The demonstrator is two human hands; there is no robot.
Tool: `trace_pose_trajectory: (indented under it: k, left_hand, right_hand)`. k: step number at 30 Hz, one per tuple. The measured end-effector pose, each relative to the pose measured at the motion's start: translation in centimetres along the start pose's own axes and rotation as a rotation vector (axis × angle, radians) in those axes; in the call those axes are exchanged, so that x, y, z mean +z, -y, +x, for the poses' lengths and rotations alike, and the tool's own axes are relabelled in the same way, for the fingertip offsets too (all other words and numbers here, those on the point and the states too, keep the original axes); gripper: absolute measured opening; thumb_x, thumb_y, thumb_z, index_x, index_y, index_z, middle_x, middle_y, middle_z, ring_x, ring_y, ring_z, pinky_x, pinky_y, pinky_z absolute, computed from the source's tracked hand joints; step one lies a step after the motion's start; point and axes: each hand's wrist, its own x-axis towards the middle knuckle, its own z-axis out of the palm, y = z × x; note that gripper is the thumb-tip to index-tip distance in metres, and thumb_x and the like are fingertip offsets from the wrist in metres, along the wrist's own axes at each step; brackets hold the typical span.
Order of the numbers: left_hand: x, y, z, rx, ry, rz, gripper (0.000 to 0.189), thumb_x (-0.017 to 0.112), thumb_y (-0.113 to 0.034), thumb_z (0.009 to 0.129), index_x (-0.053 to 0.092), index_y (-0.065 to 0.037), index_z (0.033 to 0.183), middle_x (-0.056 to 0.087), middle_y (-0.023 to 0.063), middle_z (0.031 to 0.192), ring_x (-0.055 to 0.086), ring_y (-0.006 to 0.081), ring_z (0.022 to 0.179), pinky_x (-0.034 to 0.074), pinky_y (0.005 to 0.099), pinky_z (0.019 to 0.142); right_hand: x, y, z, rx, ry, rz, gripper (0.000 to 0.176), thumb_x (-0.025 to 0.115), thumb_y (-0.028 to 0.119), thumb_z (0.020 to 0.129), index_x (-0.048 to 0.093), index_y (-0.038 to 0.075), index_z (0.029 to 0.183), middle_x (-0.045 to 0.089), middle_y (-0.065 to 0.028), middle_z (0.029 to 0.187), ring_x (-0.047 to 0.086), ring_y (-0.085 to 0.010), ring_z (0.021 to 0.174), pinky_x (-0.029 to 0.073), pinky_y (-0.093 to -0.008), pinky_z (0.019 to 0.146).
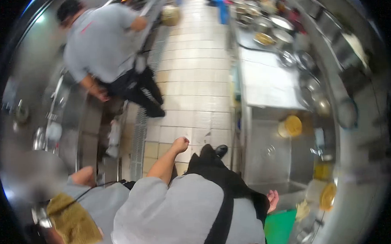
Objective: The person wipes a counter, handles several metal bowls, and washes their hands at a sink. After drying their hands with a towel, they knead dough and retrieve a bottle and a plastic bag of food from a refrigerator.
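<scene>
My left hand (180, 144) hangs over the tiled floor in front of me, its fingers curled closed, and I see nothing in it. My right hand (272, 200) is by my right side, near the front edge of the sink (267, 156) and a green cutting board (280, 229). Its fingers are loosely bent and apart, with no object in them. A black apron (218, 168) covers my front.
A tiled aisle (194, 79) runs ahead. One co-worker (100, 43) stands at the left counter; another person with a brown towel (74, 221) is close on my left. Yellow-lidded tubs (293, 126) are at the sink, below a white worktop (269, 80) and several metal bowls (282, 24).
</scene>
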Motion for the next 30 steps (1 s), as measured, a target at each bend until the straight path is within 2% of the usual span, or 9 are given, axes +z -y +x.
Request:
trace_pose_trajectory:
  k: [5, 10, 12, 14, 16, 18, 20, 24, 30]
  left_hand:
    - [-4.1, 8.5, -5.5, -0.124, -0.174, -0.131, 0.025, 0.059, -0.017, 0.083, 0.072, -0.005, 0.100, 0.072, 0.0183, 0.098, 0.069, 0.0326, 0.096, 0.054, 0.0407, 0.086]
    - [-7.9, 14.0, -11.2, -0.313, -0.444, -0.486, 0.025, 0.066, -0.021, 0.084, 0.073, -0.003, 0.100, 0.073, 0.0116, 0.090, 0.068, 0.0202, 0.083, 0.053, 0.0349, 0.076]
    - [-10.5, 16.5, -11.6, -0.381, -0.571, -0.562, 0.021, 0.068, -0.021, 0.087, 0.073, -0.003, 0.098, 0.070, 0.0058, 0.087, 0.062, 0.0133, 0.082, 0.050, 0.0304, 0.072]
    - [-13.7, 20.1, -10.8, -0.413, -0.759, -0.616, 0.024, 0.067, -0.022, 0.086, 0.073, 0.000, 0.094, 0.072, 0.0086, 0.087, 0.063, 0.0146, 0.079, 0.051, 0.0326, 0.072]
    - [-17.2, 26.9, -8.0, -0.315, -0.950, -0.792, 0.023, 0.066, -0.021, 0.088, 0.072, 0.001, 0.091, 0.068, 0.0057, 0.081, 0.060, 0.0127, 0.076, 0.049, 0.0311, 0.069]
    - [-24.7, 25.8, -8.8, -0.343, -1.033, -0.907, 0.021, 0.064, -0.020, 0.092, 0.070, 0.000, 0.093, 0.065, 0.0031, 0.081, 0.057, 0.0108, 0.076, 0.048, 0.0290, 0.070]
    - [-30.8, 26.7, -7.3, -0.064, -1.377, -0.822, 0.024, 0.066, -0.027, 0.095, 0.068, -0.004, 0.101, 0.059, -0.0030, 0.078, 0.050, 0.0076, 0.065, 0.039, 0.0240, 0.055]
    - [-44.4, 21.4, -7.8, 0.074, -1.402, -0.824, 0.029, 0.066, -0.026, 0.096, 0.065, -0.005, 0.116, 0.066, -0.0013, 0.097, 0.057, 0.0095, 0.081, 0.046, 0.0259, 0.068]
    - [-61.2, 27.1, 0.2, 0.036, -1.275, -0.761, 0.026, 0.065, -0.026, 0.096, 0.068, -0.006, 0.113, 0.066, -0.0013, 0.099, 0.057, 0.0091, 0.086, 0.046, 0.0268, 0.072]
  right_hand:
    - [5.3, -4.1, 2.4, -0.037, 0.115, 0.113, 0.027, 0.054, 0.014, 0.102, 0.063, -0.001, 0.122, 0.070, -0.0130, 0.107, 0.066, -0.0183, 0.094, 0.055, -0.0323, 0.085]
    - [8.3, 1.3, 2.7, -0.243, 0.338, -0.054, 0.028, 0.053, 0.014, 0.102, 0.060, -0.004, 0.123, 0.069, -0.0123, 0.105, 0.065, -0.0189, 0.093, 0.054, -0.0319, 0.083]
    - [8.3, 3.6, 2.3, -0.253, 0.304, -0.060, 0.029, 0.053, 0.014, 0.103, 0.060, -0.004, 0.123, 0.069, -0.0123, 0.104, 0.065, -0.0192, 0.093, 0.054, -0.0321, 0.083]
    - [8.2, 4.5, 2.0, -0.279, 0.279, -0.065, 0.029, 0.053, 0.014, 0.103, 0.060, -0.004, 0.123, 0.069, -0.0123, 0.104, 0.065, -0.0195, 0.092, 0.054, -0.0323, 0.083]
    - [8.4, 4.1, 0.9, -0.231, 0.192, -0.013, 0.029, 0.053, 0.015, 0.103, 0.060, -0.004, 0.123, 0.069, -0.0128, 0.104, 0.065, -0.0195, 0.092, 0.054, -0.0323, 0.083]
    - [9.6, 5.0, -1.5, -0.198, 0.189, -0.047, 0.029, 0.053, 0.016, 0.103, 0.060, -0.004, 0.123, 0.069, -0.0128, 0.104, 0.065, -0.0192, 0.092, 0.054, -0.0321, 0.083]
    - [11.5, 4.6, -3.1, -0.166, 0.197, -0.076, 0.029, 0.053, 0.016, 0.103, 0.060, -0.004, 0.123, 0.068, -0.0128, 0.104, 0.065, -0.0189, 0.093, 0.053, -0.0319, 0.083]
    - [19.1, 4.2, -5.7, -0.171, 0.392, -0.117, 0.030, 0.053, 0.017, 0.103, 0.059, -0.003, 0.124, 0.068, -0.0111, 0.102, 0.063, -0.0167, 0.090, 0.051, -0.0298, 0.081]
    - [36.5, 8.3, -12.0, -0.142, 0.643, -0.088, 0.029, 0.053, 0.014, 0.102, 0.059, -0.002, 0.125, 0.070, -0.0114, 0.101, 0.064, -0.0133, 0.092, 0.050, -0.0266, 0.079]
